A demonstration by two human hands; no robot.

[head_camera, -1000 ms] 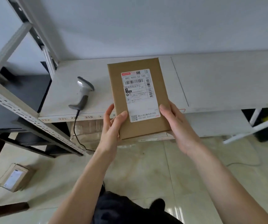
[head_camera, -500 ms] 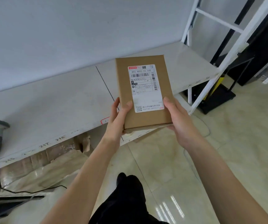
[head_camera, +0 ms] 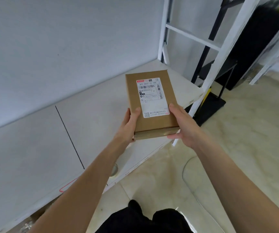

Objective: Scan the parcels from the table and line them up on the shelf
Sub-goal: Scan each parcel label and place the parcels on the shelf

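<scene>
Flat brown cardboard parcel (head_camera: 152, 105) held in both hands above the right end of the white shelf (head_camera: 34, 148). Label side up, long axis running away from the wearer, near end slightly lower and showing a taped edge. Whether the far end touches the shelf board cannot be told from this angle.

Left hand (head_camera: 127, 126): grip closed on the parcel's near-left edge, thumb lying on the top face, fingers wrapped under and mostly hidden. Right hand (head_camera: 184, 126): grip closed on the near-right edge, thumb on top just beside the label, fingers underneath, one fingertip showing below the near corner. Both forearms bare, reaching forward from the bottom of the view.

White shipping label (head_camera: 152, 96) covers most of the parcel's upper face: barcode near the far end, a second barcode along the right side, a QR code at the near-left corner. Printing too small to read reliably.

Shelf board pale, with a thin dark seam (head_camera: 69, 137) crossing it left of the hands. Small numbers along its front edge, not legible. White upright post (head_camera: 219, 52) of the shelf frame stands just right of the parcel. Pale wall (head_camera: 68, 47) behind the shelf. Glossy tile floor (head_camera: 236, 132) below and to the right, with a thin cable (head_camera: 186, 169) lying on it.
</scene>
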